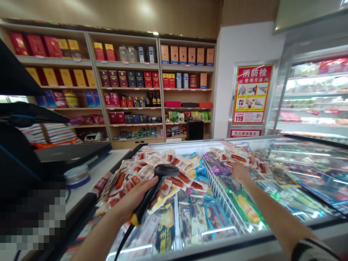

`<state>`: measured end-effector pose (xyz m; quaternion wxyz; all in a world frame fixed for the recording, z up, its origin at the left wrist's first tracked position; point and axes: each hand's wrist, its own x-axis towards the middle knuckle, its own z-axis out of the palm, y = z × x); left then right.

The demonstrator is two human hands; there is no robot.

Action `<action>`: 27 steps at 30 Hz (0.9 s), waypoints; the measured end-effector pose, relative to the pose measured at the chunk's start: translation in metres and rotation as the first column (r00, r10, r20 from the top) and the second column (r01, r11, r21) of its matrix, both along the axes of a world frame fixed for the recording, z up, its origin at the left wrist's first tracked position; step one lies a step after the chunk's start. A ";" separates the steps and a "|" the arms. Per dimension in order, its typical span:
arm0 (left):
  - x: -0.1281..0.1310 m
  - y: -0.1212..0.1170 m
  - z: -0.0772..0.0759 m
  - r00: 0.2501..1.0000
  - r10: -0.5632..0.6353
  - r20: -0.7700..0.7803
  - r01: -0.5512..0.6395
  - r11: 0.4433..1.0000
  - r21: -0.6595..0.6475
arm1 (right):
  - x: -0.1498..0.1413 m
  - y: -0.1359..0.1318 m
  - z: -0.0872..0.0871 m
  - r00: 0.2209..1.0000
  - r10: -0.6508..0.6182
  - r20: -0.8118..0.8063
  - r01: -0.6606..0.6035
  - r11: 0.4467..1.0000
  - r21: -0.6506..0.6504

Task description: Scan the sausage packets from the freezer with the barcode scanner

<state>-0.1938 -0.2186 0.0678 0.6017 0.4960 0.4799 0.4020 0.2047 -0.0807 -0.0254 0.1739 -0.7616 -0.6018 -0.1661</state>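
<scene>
My left hand [136, 199] is wrapped round the handle of a black and yellow barcode scanner [166, 169], whose cord hangs down below it. Under the scanner, a large heap of clear-packed sausages [119, 181] lies on the glass top of a chest freezer. Farther right, my right hand [240, 172] reaches over the glass to a smaller pile of sausage packs [262, 166]. Its bent fingers are at the near edge of one sausage pack [239, 158] and appear to pinch it; the fingertips are partly hidden.
Inside the freezer [187, 250], bagged ice treats lie beside a white wire divider [220, 195]. A counter to the left bears a roll of clear tape [77, 175] and a black flat device [73, 154]. Shelves of boxed goods [130, 79] line the back wall; a lit refrigerator [318, 96] stands right.
</scene>
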 end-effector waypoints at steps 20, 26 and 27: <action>0.015 0.009 -0.010 0.980 -0.163 0.117 0.159 0.986 0.039 | -0.015 -0.058 -0.005 0.926 0.268 -0.265 -0.282 0.959 -0.019; 0.015 0.002 -0.006 0.982 -0.161 0.100 0.156 0.986 0.055 | -0.058 -0.042 -0.011 0.987 0.091 -0.131 -0.093 0.996 -0.005; 0.014 0.001 -0.005 0.981 -0.168 0.098 0.163 0.985 0.062 | -0.063 -0.042 -0.012 0.981 0.134 -0.141 -0.131 0.991 0.036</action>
